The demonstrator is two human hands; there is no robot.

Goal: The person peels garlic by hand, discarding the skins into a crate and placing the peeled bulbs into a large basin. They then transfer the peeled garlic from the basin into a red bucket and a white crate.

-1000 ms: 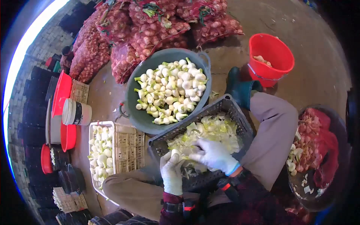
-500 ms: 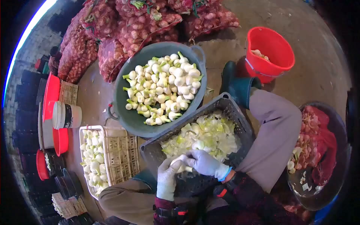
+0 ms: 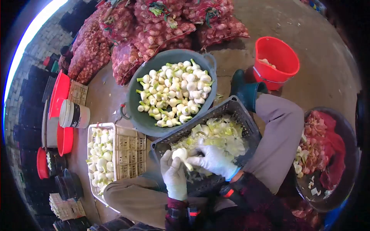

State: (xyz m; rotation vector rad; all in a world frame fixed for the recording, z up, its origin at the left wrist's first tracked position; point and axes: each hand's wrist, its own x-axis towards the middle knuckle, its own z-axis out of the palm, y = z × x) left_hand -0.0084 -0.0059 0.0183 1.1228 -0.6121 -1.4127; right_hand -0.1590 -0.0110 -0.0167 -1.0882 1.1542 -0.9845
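Note:
In the head view my gloved left hand (image 3: 172, 173) is closed around a white garlic bulb (image 3: 180, 154), its short stem pointing down and to the right. My gloved right hand (image 3: 216, 159) is at that stem, its thumb against it and its fingers curled; any loose skin between them is too small to make out. Both hands are over a black perforated crate (image 3: 162, 145) between my knees. Pale green and white peelings (image 3: 221, 133) are heaped inside it.
A grey-green tub (image 3: 133, 98) of trimmed garlic bulbs stands beyond the crate. At left is a white basket (image 3: 131, 152) of bulbs. A red bucket (image 3: 277, 57) stands at upper right, a dark basin (image 3: 348, 184) with a red mesh bag at right. Full mesh sacks (image 3: 154, 34) lie behind.
The bulb has turned so its round end faces up, and more of it shows. My right hand has shifted slightly right on the stem side. The whole view has tilted a little.

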